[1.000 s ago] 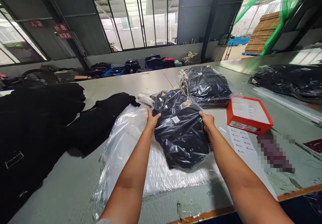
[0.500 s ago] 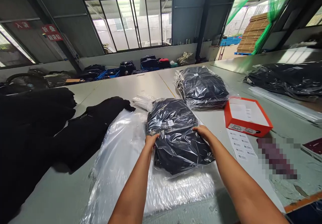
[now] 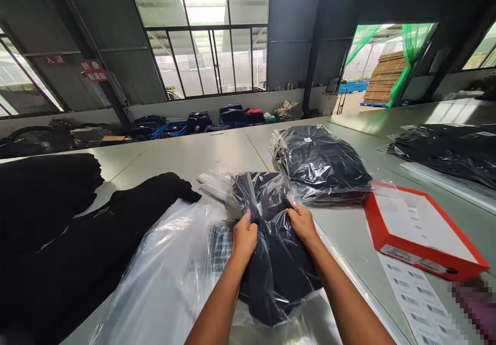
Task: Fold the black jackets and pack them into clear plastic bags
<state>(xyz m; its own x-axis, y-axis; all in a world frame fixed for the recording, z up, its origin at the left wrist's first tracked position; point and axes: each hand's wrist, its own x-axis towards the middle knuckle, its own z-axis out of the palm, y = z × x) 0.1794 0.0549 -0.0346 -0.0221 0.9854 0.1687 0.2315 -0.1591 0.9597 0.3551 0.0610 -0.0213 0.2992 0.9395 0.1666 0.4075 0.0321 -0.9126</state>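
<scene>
A dark folded garment in a clear plastic bag [image 3: 277,267] lies in front of me on a stack of empty clear bags [image 3: 170,288]. My left hand [image 3: 245,235] is closed on the bag's plastic near its upper middle. My right hand [image 3: 301,222] grips the bag just beside it, fingers curled into the plastic. The bag's open end [image 3: 220,185] is bunched up beyond my hands. The garment looks folded or squeezed narrower between them.
A pile of bagged dark garments [image 3: 321,161] sits behind on the grey table [image 3: 194,151]. A red box [image 3: 422,236] and barcode label sheets [image 3: 418,296] lie right. Loose black clothes [image 3: 58,231] cover the left. More bagged garments [image 3: 445,146] lie far right.
My hands moved from the bag's two sides toward its middle and closed on the plastic, bunching the bag. The view shifted closer and lower.
</scene>
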